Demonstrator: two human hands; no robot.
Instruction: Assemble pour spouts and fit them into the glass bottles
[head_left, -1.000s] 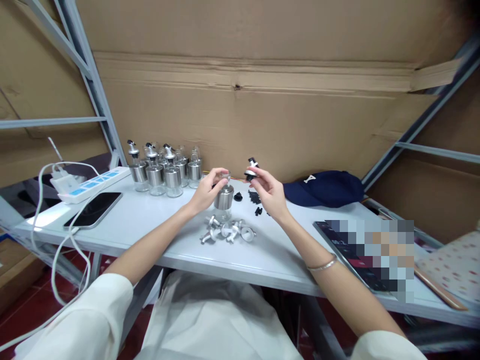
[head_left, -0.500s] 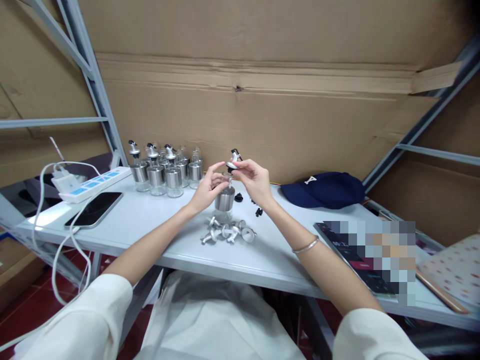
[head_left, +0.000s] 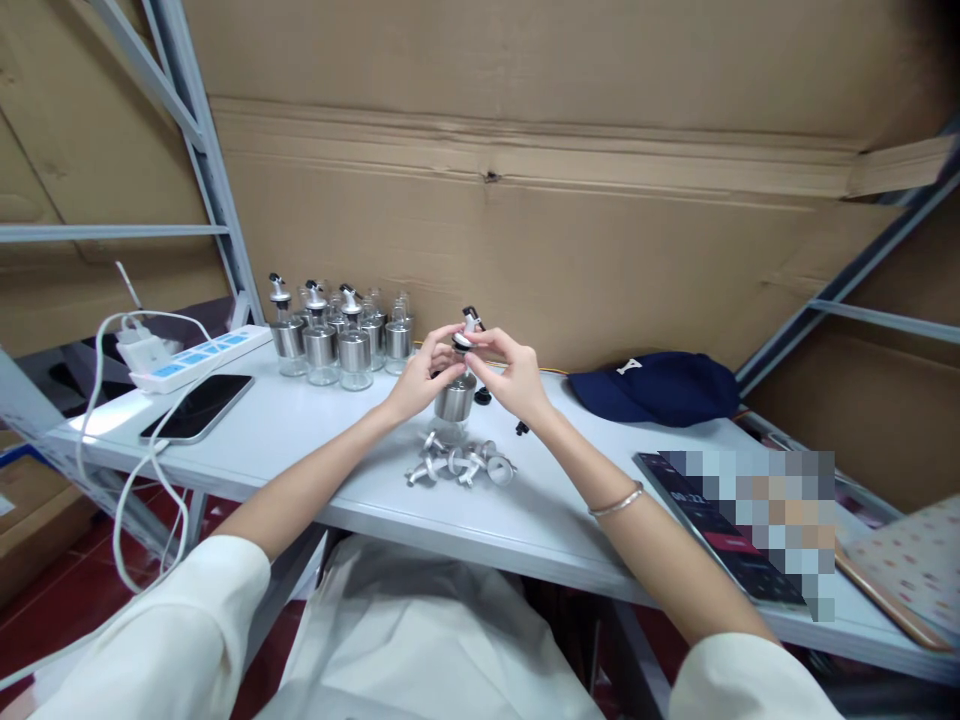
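Bare table (head_left: pixel 300 440) lay open left of the hands, while loose spouts (head_left: pixel 461 465) crowded the front.

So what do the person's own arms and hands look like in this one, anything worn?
Both forearms are bare, with loose white sleeves pushed up to about the elbows. A thin silver bangle circles the right wrist. The left hand and right hand wear no gloves; no rings can be made out.

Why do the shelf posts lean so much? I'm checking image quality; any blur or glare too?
Head view: wide-lens distortion bends the shelf posts outward; a pixelated block masks part of the table; the phone screen shows mild glare; the bottle and both hands look sharp.
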